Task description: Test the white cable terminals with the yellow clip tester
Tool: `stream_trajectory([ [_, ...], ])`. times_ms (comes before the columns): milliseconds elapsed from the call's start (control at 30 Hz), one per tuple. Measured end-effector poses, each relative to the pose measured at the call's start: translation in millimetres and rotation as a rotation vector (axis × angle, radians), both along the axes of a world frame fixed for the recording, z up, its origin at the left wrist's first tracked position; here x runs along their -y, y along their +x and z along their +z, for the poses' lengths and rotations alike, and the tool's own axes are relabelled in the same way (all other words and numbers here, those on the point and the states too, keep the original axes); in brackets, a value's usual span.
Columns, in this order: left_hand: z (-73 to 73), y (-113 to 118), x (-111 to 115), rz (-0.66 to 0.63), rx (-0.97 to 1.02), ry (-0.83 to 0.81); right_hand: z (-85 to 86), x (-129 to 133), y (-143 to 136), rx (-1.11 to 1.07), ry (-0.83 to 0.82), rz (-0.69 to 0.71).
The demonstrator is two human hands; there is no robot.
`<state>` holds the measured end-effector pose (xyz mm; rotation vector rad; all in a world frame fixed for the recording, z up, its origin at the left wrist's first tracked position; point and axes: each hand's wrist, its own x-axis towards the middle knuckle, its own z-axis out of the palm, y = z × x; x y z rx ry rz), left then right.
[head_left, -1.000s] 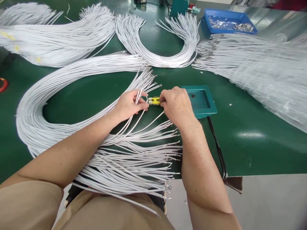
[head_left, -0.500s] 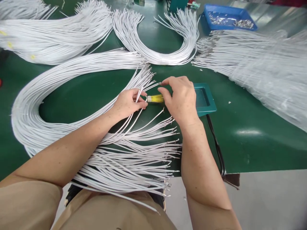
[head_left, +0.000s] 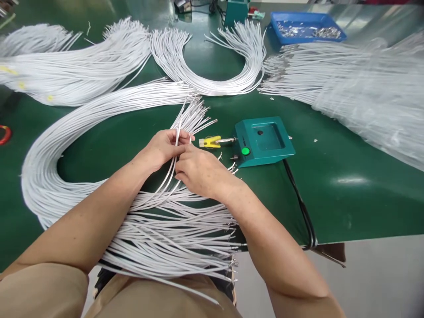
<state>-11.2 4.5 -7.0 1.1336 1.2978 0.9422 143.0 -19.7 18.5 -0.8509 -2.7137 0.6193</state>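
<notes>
Left hand (head_left: 162, 148): forearm laid on a diagonal from the lower left, elbow bent and low, wrist nearly straight, knuckles toward the far side. Its fingers were curled closed around a few white wires (head_left: 178, 129), which rose above the grip and trailed below it toward the near side.

Right hand (head_left: 203, 172): forearm slanting up from the lower right, wrist turned inward, back of the hand uppermost. Its fingers were bent, the tips meeting those of the left hand at the held wires; what they gripped, if anything, was hidden and could not be told.

White wires, held: between the two hands, left of the yellow piece and above the tabletop (head_left: 334, 203).

Yellow piece (head_left: 209, 142): one, pale at its left end, just beside the right hand and apart from it, on a metal rod (head_left: 225, 141) projecting from the green device (head_left: 266, 141).

Green device: one, with recessed top, green button (head_left: 245, 151) and black cord (head_left: 300, 198).

Looped wire bundle (head_left: 39, 154): one, left of the hands, curved back on itself.

Fanned wire ends (head_left: 179, 251): many, below the hands and forearms.

U-shaped bundle (head_left: 221, 86): one, beyond the hands.

Blue tray (head_left: 301, 17): one, far right, holding small metallic pieces.
</notes>
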Motion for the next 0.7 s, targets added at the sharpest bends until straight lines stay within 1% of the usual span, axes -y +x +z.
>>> stream_trajectory([
  [67, 2.1, -0.8, 0.2, -0.031, 0.051, -0.035, -0.6, 2.0, 0.2, 0.036, -0.017, -0.033],
  [133, 5.8, -2.0, 0.9, -0.065, 0.078, -0.064, 1.6, 3.9, 3.1, 0.080, -0.123, -0.072],
  [167, 7.6, -2.5, 1.3, -0.078, 0.082, -0.076, 3.7, 4.3, 5.5, 0.095, -0.219, -0.079],
  [233, 10.4, -3.4, 2.1, -0.100, 0.081, -0.100, 9.4, 2.4, 11.6, 0.081, -0.480, -0.083],
  [267, 11.1, -3.8, 2.4, -0.116, 0.082, -0.112, 12.4, 0.0, 15.1, 0.046, -0.601, -0.114],
  [300, 11.1, -4.0, 2.6, -0.139, 0.085, -0.120, 15.1, -3.3, 18.4, 0.005, -0.687, -0.165],
  [333, 10.7, -4.0, 2.7, -0.161, 0.090, -0.116, 17.2, -7.3, 21.5, -0.053, -0.728, -0.245],
  [367, 9.9, -3.9, 2.6, -0.178, 0.097, -0.100, 18.5, -11.6, 24.1, -0.134, -0.724, -0.349],
  [433, 7.8, -3.1, 2.5, -0.186, 0.111, -0.056, 18.1, -19.4, 27.5, -0.324, -0.648, -0.544],
  [500, 6.2, -1.3, 2.8, -0.152, 0.116, -0.021, 14.4, -24.6, 28.5, -0.473, -0.633, -0.637],
  [533, 5.8, -0.1, 3.3, -0.132, 0.113, -0.008, 11.9, -26.1, 28.3, -0.518, -0.659, -0.641],
  [600, 5.9, 2.2, 4.5, -0.102, 0.092, 0.020, 7.1, -27.2, 27.4, -0.561, -0.735, -0.600],
  [700, 7.9, 3.9, 6.4, -0.111, 0.048, 0.038, 3.1, -27.2, 25.9, -0.672, -0.808, -0.589],
])
